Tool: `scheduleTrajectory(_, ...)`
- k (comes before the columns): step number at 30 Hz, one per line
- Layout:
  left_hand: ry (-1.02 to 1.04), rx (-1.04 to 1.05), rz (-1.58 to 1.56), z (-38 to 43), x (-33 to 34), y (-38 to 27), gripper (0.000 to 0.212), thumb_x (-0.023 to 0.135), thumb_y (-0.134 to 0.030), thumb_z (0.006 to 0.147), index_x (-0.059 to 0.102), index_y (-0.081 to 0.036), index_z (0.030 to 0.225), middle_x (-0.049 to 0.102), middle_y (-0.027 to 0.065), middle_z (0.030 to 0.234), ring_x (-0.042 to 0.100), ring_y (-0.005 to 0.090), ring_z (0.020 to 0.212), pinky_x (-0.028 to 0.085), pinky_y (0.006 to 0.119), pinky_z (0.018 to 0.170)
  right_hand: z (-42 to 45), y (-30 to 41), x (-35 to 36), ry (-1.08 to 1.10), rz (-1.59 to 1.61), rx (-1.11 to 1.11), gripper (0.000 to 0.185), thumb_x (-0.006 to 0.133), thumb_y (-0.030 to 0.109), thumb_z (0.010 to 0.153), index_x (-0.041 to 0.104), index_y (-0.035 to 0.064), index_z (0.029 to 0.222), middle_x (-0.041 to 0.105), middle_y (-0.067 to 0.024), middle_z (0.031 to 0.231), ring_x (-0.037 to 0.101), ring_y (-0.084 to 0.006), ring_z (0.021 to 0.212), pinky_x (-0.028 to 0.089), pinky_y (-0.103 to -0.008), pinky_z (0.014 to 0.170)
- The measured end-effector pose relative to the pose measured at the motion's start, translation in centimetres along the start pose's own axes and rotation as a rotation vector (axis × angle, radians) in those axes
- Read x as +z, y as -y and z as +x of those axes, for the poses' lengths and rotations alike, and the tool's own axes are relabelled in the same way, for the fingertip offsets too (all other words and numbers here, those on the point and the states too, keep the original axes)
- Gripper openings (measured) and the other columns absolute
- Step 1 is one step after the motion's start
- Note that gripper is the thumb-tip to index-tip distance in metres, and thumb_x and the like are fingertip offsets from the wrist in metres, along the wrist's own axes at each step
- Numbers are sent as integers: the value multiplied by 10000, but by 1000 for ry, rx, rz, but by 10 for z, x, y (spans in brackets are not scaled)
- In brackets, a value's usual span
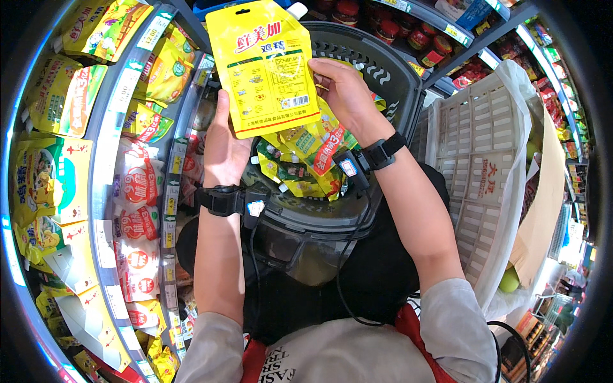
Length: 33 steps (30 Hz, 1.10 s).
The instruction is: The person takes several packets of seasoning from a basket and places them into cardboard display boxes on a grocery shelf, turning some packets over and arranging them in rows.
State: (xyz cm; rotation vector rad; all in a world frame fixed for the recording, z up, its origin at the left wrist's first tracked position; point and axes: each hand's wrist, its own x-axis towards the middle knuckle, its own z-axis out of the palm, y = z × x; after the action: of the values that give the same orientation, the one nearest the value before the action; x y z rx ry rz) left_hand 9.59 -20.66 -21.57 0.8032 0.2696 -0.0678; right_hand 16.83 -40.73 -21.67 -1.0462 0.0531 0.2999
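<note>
A yellow spouted pouch of seasoning (263,72) is held up before me, its printed back towards the camera and its white cap at the top right corner. My left hand (225,143) supports its lower left edge, with the thumb along the side. At its right edge, my right hand (342,93) grips it between thumb and fingers. Below the pouch stands a dark grey plastic shopping basket (404,76). Several more yellow and green seasoning pouches (311,143) lie heaped in it, partly hidden by the held pouch and my hands.
Shelves on the left carry yellow seasoning bags (52,177) and red-and-white bags (139,182) behind price strips. Red-lidded jars (388,31) line the shelf ahead. To the right, a white plastic crate (471,191) holds a cardboard sheet (541,206) and green round fruit (508,280). Cables (340,273) hang from my wrist straps.
</note>
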Motion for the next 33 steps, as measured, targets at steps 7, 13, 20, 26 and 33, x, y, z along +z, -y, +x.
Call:
scheduleTrajectory(7,83,-13,-11,4,-6,1,539,494,-442,1006,445,-88,1409,524,81,1405,509,252,1268,404,444,1058,0,1,0,8,28,-2,191,631,178,917,694,16,995,675,-37,917,561,-129,817,417,-279,775)
scheduleTrajectory(13,93,4,15,3,-7,3,545,521,-433,996,447,-81,1406,530,84,1398,520,244,1256,409,439,1057,9,-6,-9,102,13,4,182,639,177,912,692,19,984,673,-32,908,561,-121,812,414,-276,768)
scheduleTrajectory(20,60,-25,-31,2,-3,4,495,475,-385,1027,477,-24,1365,557,96,1364,533,220,1243,400,401,1060,8,-6,-11,94,12,-1,194,647,186,908,693,16,988,674,-38,915,571,-122,824,422,-275,782)
scheduleTrajectory(26,34,-28,6,3,-5,3,488,505,-371,1016,494,-23,1357,576,87,1343,543,208,1230,403,393,1052,6,-3,-9,99,16,-7,194,644,182,910,696,11,987,683,-47,929,592,-132,837,430,-284,792)
scheduleTrajectory(33,40,-25,-17,4,-8,3,467,517,-353,1014,506,-26,1348,590,79,1323,557,204,1209,410,387,1042,7,-3,-7,121,3,-11,186,634,161,913,697,-3,973,684,-42,883,565,-118,763,422,-272,756)
